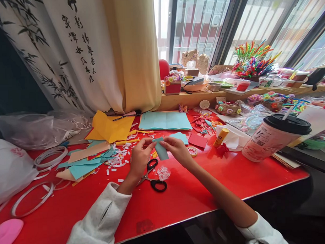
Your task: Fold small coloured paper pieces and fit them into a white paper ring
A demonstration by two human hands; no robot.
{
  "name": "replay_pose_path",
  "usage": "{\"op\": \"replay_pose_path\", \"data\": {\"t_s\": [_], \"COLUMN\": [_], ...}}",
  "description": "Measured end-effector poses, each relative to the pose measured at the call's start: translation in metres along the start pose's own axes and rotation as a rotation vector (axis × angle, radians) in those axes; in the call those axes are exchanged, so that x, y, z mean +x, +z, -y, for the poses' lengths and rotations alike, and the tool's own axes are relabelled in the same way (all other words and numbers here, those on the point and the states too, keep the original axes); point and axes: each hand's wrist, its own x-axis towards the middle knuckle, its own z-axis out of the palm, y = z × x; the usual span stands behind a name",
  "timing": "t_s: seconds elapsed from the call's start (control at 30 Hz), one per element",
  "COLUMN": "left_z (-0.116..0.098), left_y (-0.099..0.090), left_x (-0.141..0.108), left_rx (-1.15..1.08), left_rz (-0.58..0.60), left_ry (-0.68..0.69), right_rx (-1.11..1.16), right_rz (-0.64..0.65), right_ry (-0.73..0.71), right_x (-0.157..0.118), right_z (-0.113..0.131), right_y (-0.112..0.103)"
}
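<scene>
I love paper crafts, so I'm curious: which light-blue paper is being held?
The small light-blue strip, pinched by the left hand and right hand. The large blue sheets, small blue piece and blue scraps lie on the red table.

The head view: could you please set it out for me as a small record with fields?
Held: blue strip, above the table
Left hand: fingers on the strip's upper left
Right hand: fingers on the strip's upper right
Nearest tool: scissors, lying on the table, tips hidden by the left arm
Table colour: red
Left of the hands: white scraps, cut paper
Behind the hands: blue sheets, stacked
Right of the hands: glue stick, lidded cup with straw
</scene>
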Motion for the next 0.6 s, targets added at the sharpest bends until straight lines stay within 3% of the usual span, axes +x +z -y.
{"op": "replay_pose_path", "data": {"t_s": [0.6], "left_z": [-0.0006], "left_y": [-0.0009], "left_x": [0.0008], "left_rx": [0.082], "left_rz": [0.042], "left_ry": [0.008], "right_rx": [0.048], "right_rz": [-0.035], "right_ry": [0.029], "right_x": [-0.0018], "right_z": [0.0042], "right_y": [0.0014]}}
